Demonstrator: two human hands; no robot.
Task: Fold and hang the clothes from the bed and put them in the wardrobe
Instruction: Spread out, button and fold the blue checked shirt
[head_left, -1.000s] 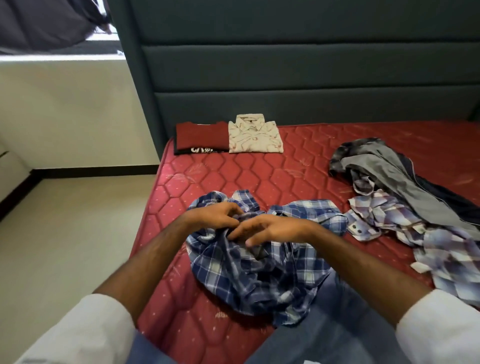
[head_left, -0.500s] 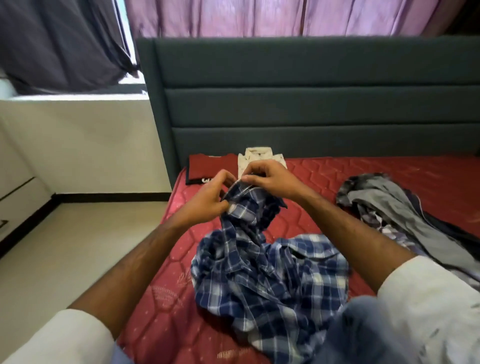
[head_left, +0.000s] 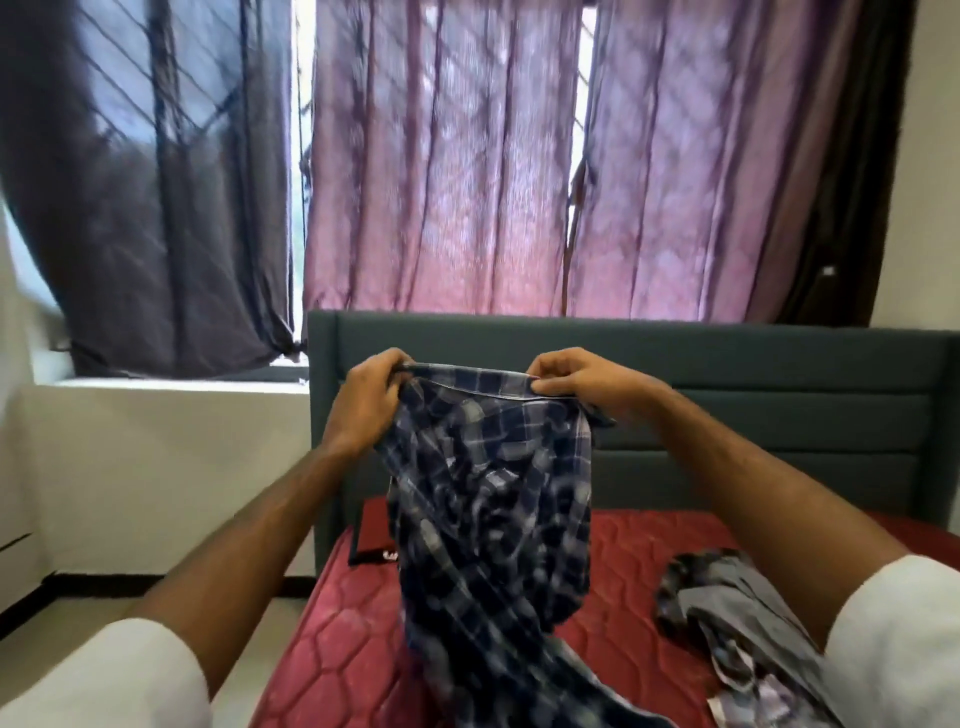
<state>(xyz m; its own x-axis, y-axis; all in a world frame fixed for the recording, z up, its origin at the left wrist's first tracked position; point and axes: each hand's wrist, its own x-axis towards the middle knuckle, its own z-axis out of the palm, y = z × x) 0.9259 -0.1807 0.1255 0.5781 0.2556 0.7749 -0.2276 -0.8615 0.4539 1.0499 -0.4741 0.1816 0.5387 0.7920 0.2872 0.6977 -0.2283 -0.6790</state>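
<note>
Plaid shirt (head_left: 488, 499) held up over bed (head_left: 623, 561), top edge stretched between hands. Left hand (head_left: 366, 400) grips one end, right hand (head_left: 582, 382) pinches other. Grey clothes (head_left: 737, 613) heaped at right on bed.

Shirt (head_left: 488, 499) above mattress (head_left: 623, 561) (clothes pile (head_left: 727, 608) right).

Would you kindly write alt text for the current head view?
Both hands, left hand and right hand, hold a blue plaid shirt up by its top edge above a red mattress. A heap of unfolded clothes lies right; purple curtains hang behind the headboard.
</note>
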